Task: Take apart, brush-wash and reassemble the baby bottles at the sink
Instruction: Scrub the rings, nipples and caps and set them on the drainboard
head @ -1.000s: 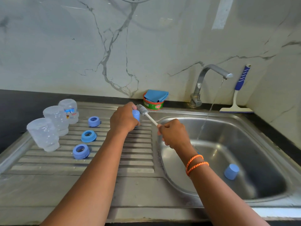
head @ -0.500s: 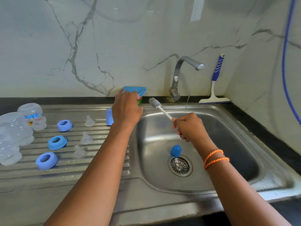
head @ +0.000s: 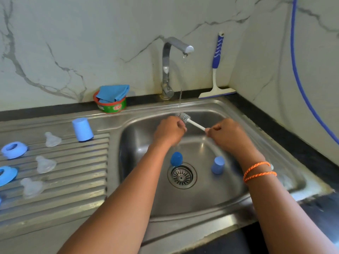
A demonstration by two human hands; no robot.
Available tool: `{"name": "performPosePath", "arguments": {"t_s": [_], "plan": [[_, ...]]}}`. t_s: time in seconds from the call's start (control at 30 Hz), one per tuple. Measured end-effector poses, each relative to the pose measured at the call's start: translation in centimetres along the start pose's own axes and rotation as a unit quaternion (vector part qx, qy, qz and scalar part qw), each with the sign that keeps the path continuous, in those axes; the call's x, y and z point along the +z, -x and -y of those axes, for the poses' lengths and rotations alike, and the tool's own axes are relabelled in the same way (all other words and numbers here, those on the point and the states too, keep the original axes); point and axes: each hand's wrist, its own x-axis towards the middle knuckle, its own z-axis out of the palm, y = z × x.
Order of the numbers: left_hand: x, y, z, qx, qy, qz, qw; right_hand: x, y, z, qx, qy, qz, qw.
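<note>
My right hand [head: 227,135] grips the white handle of the bottle brush [head: 185,117] over the sink basin [head: 260,143]. My left hand [head: 169,132] has its fingers curled at the base of the bristles, under a thin stream from the tap [head: 177,45]. Two blue caps lie in the basin, one [head: 176,159] beside the drain [head: 181,175] and one [head: 218,165] to its right. A third blue cap [head: 82,130] stands on the drainboard [head: 77,180]. Clear nipples [head: 45,164] and blue rings [head: 13,149] lie further left. No bottle bodies are in view.
A green soap tub with a blue cloth [head: 111,99] sits at the back ledge. A blue-handled squeegee [head: 217,70] leans on the wall right of the tap. A blue hose [head: 300,79] hangs down the right wall.
My left hand left the blue cap standing on the drainboard and came to the brush head. Both hands moved under the tap. The view swung right, so the bottles left the frame.
</note>
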Motion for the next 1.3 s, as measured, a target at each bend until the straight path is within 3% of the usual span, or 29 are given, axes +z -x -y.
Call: {"name": "performPosePath", "arguments": {"t_s": [0.17, 0.27, 0.37, 0.5, 0.63, 0.73, 0.8, 0.9, 1.0, 1.07, 1.13, 1.23, 1.3], "plan": [[5.5, 0.1, -1.2, 0.006, 0.042, 0.219, 0.975, -0.4, -0.5, -0.6, 0.000, 0.075, -0.031, 0.997], [8.3, 1.2, -3.4, 0.044, -0.008, 0.300, 0.953, -0.4, -0.7, -0.7, 0.003, 0.105, -0.044, 0.994], [11.0, 1.8, -4.4, 0.074, -0.046, 0.322, 0.943, -0.5, -0.7, -0.6, 0.004, 0.125, -0.056, 0.991], [11.7, 1.4, -3.2, 0.063, -0.053, 0.261, 0.962, -0.8, -0.4, -0.5, -0.003, 0.129, -0.071, 0.989], [7.7, -0.2, -2.7, -0.043, 0.132, 0.184, 0.973, -0.9, -0.2, 0.0, -0.012, 0.109, -0.104, 0.989], [3.1, -1.3, -1.9, -0.124, 0.251, 0.102, 0.955, -1.0, -0.1, 0.3, -0.021, 0.085, -0.132, 0.987], [0.9, -1.5, -1.5, -0.165, 0.340, 0.036, 0.925, -1.0, 0.1, 0.5, -0.027, 0.063, -0.133, 0.989], [-0.4, -1.1, -0.5, -0.168, 0.400, -0.044, 0.900, -0.9, 0.7, 1.0, -0.042, 0.025, -0.114, 0.992], [-0.3, -0.3, -0.7, -0.142, 0.452, -0.050, 0.879, -0.8, 0.9, 1.2, -0.050, 0.013, -0.086, 0.995], [-0.3, -0.1, -1.4, -0.133, 0.494, -0.025, 0.859, -1.0, 1.0, 1.3, -0.049, 0.008, -0.080, 0.996], [-0.3, 0.0, -2.1, -0.139, 0.560, -0.005, 0.816, -1.1, 1.0, 1.3, -0.047, -0.002, -0.080, 0.996], [-0.1, 0.1, -2.7, -0.174, 0.707, 0.014, 0.685, -1.2, 1.1, 1.4, -0.047, -0.016, -0.079, 0.996], [0.2, 0.1, -2.6, -0.192, 0.759, 0.008, 0.622, -1.2, 1.1, 1.4, -0.047, -0.019, -0.078, 0.996]]}}
